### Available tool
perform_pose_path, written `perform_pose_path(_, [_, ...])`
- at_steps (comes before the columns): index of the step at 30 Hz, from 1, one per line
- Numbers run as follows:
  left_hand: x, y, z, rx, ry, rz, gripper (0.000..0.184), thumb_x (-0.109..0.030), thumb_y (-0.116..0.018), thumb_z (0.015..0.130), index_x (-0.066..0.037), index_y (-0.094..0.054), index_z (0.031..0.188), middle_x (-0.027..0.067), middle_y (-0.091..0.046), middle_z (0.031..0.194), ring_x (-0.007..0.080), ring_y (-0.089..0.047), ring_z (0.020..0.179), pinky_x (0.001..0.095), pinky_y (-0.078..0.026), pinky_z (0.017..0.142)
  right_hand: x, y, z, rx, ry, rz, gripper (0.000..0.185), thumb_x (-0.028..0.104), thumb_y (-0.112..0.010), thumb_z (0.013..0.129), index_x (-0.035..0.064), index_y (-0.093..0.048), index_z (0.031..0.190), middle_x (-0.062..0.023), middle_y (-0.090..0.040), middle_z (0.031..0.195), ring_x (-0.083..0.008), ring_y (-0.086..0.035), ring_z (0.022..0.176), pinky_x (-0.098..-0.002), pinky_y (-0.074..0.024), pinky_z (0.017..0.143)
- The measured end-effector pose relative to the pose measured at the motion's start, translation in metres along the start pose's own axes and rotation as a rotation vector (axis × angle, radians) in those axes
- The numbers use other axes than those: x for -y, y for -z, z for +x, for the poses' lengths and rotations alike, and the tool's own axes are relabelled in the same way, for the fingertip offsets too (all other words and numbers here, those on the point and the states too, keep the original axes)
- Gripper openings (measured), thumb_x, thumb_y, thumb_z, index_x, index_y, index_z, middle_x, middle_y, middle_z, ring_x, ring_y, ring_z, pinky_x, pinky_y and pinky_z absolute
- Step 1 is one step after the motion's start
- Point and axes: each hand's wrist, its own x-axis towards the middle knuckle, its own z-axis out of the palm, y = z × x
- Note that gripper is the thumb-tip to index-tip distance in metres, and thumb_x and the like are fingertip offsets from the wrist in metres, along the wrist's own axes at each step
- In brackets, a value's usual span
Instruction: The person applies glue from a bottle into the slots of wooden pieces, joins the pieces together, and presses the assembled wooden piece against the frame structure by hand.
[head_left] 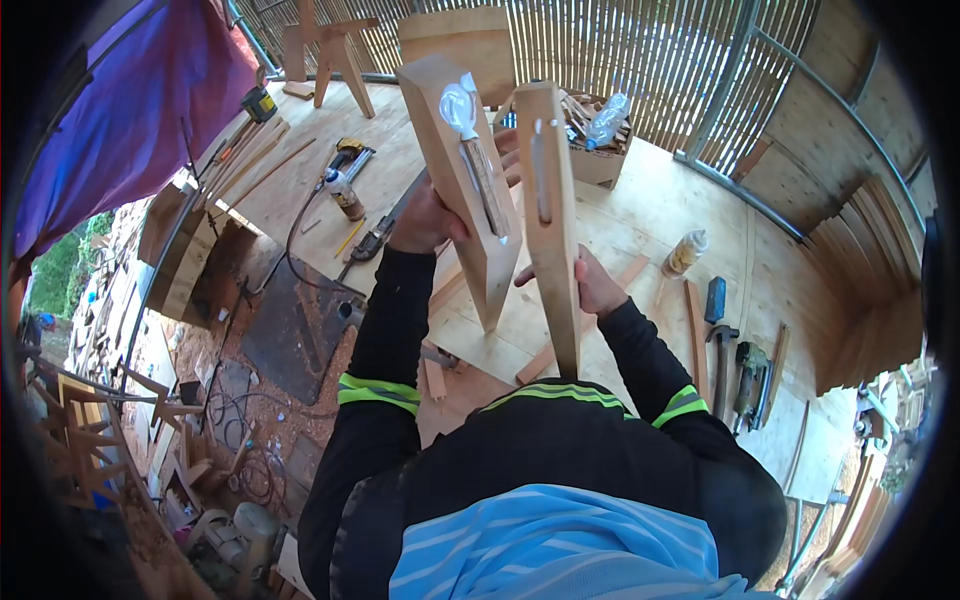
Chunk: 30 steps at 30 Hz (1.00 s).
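My left hand point(425, 218) is closed around a thick, tapered wooden piece point(445, 120) held up in front of me. On its face is a long, narrow wooden strip or joint point(483, 185), with a shiny whitish blob point(458, 108) at its upper end; whether it stands proud or sits in a slot I cannot tell. My right hand point(598, 283) grips a slimmer wooden piece point(556, 250) low down, its lower end close to my chest. A long slot point(543, 185) in that piece has whitish smears like glue. The two pieces stand side by side, apart at the top.
On the plywood work surface point(640, 220) are a glue bottle point(686, 252), a hammer point(722, 365), a green power tool point(750, 380), another bottle point(344, 194) and a clamp point(372, 240). Behind stands a box of offcuts point(600, 165) with a plastic bottle point(607, 122). Stacked boards point(865, 290) lie right.
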Motion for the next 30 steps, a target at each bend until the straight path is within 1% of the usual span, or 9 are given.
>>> perform_pose_path(1, [-0.010, -0.030, -0.001, -0.026, -0.156, 0.035, 0.135, -0.037, -0.104, 0.048, -0.005, -0.033, 0.158, 0.0166, -0.051, 0.153, 0.0327, -0.052, 0.140, 0.0473, -0.046, 0.117, 0.019, 0.001, -0.010, -0.067, -0.007, -0.049, 0.111, 0.093, -0.061, 0.072, 0.0002, -0.056, 0.134, -0.0147, -0.071, 0.112, -0.0242, -0.071, 0.100, -0.0324, -0.0554, 0.082])
perform_pose_path(2, [-0.013, -0.037, -0.004, -0.037, -0.141, 0.000, 0.123, -0.029, -0.104, 0.051, -0.004, -0.041, 0.153, 0.0136, -0.061, 0.142, 0.0276, -0.061, 0.132, 0.0443, -0.051, 0.111, 0.030, 0.007, -0.024, -0.136, -0.020, -0.093, 0.110, 0.091, -0.063, 0.072, -0.0001, -0.058, 0.133, -0.0137, -0.072, 0.113, -0.0222, -0.071, 0.102, -0.0313, -0.0548, 0.085])
perform_pose_path(4, [-0.006, -0.014, -0.015, -0.076, -0.079, 0.161, 0.110, -0.028, -0.103, 0.057, -0.004, -0.046, 0.148, 0.0091, -0.067, 0.133, 0.0235, -0.066, 0.123, 0.0407, -0.054, 0.106, 0.053, 0.009, -0.045, -0.438, 0.097, -0.219, 0.092, 0.072, -0.080, 0.075, -0.0005, -0.062, 0.128, -0.0085, -0.073, 0.114, -0.0159, -0.069, 0.104, -0.0305, -0.0538, 0.089])
perform_pose_path(5, [0.001, -0.007, -0.015, -0.089, -0.156, 0.251, 0.091, -0.028, -0.101, 0.063, -0.004, -0.056, 0.138, 0.0054, -0.070, 0.124, 0.0187, -0.068, 0.114, 0.0362, -0.056, 0.098, 0.075, 0.001, -0.054, -0.543, 0.151, -0.271, 0.087, 0.065, -0.086, 0.075, -0.0004, -0.063, 0.128, -0.0068, -0.073, 0.114, -0.0142, -0.068, 0.104, -0.0303, -0.0536, 0.090])
perform_pose_path(8, [-0.001, -0.022, -0.013, -0.159, -0.192, 0.414, 0.070, -0.029, -0.100, 0.067, -0.004, -0.066, 0.123, 0.0022, -0.073, 0.112, 0.0133, -0.068, 0.105, 0.0315, -0.055, 0.091, 0.118, 0.000, -0.085, -0.571, 0.236, -0.391, 0.073, 0.034, -0.093, 0.077, -0.0015, -0.062, 0.133, -0.0060, -0.073, 0.114, -0.0131, -0.067, 0.103, -0.0304, -0.0526, 0.093])
perform_pose_path(9, [-0.006, -0.042, -0.010, -0.187, -0.215, 0.342, 0.057, -0.027, -0.100, 0.068, -0.004, -0.071, 0.111, 0.0018, -0.074, 0.103, 0.0112, -0.068, 0.097, 0.0291, -0.054, 0.086, 0.124, 0.000, -0.093, -0.585, 0.229, -0.401, 0.073, 0.034, -0.093, 0.077, -0.0015, -0.062, 0.133, -0.0060, -0.073, 0.114, -0.0131, -0.067, 0.103, -0.0304, -0.0526, 0.093])
perform_pose_path(11, [-0.005, -0.048, -0.006, -0.165, -0.209, 0.321, 0.057, -0.027, -0.100, 0.068, -0.004, -0.071, 0.112, 0.0016, -0.074, 0.103, 0.0110, -0.068, 0.095, 0.0289, -0.055, 0.086, 0.133, 0.000, -0.108, -0.621, 0.233, -0.621, 0.074, 0.027, -0.094, 0.077, -0.0028, -0.061, 0.136, -0.0066, -0.073, 0.114, -0.0131, -0.067, 0.106, -0.0303, -0.0523, 0.095])
perform_pose_path(21, [-0.001, -0.064, 0.004, -0.166, -0.068, 0.468, 0.058, -0.030, -0.099, 0.069, -0.003, -0.072, 0.112, 0.0035, -0.076, 0.101, 0.0127, -0.071, 0.094, 0.0297, -0.057, 0.086, 0.132, -0.017, -0.120, -0.757, 0.225, -0.698, 0.072, 0.029, -0.093, 0.078, -0.0040, -0.061, 0.134, -0.0065, -0.072, 0.117, -0.0138, -0.066, 0.108, -0.0302, -0.0519, 0.096])
perform_pose_path(30, [0.005, -0.069, 0.010, -0.168, -0.135, 0.507, 0.062, -0.031, -0.100, 0.068, -0.002, -0.071, 0.114, 0.0060, -0.077, 0.106, 0.0145, -0.072, 0.097, 0.0313, -0.057, 0.090, 0.150, -0.016, -0.128, -0.829, 0.219, -0.800, 0.080, 0.027, -0.095, 0.075, -0.0039, -0.059, 0.140, -0.0096, -0.074, 0.120, -0.0150, -0.067, 0.109, -0.0313, -0.0536, 0.097])
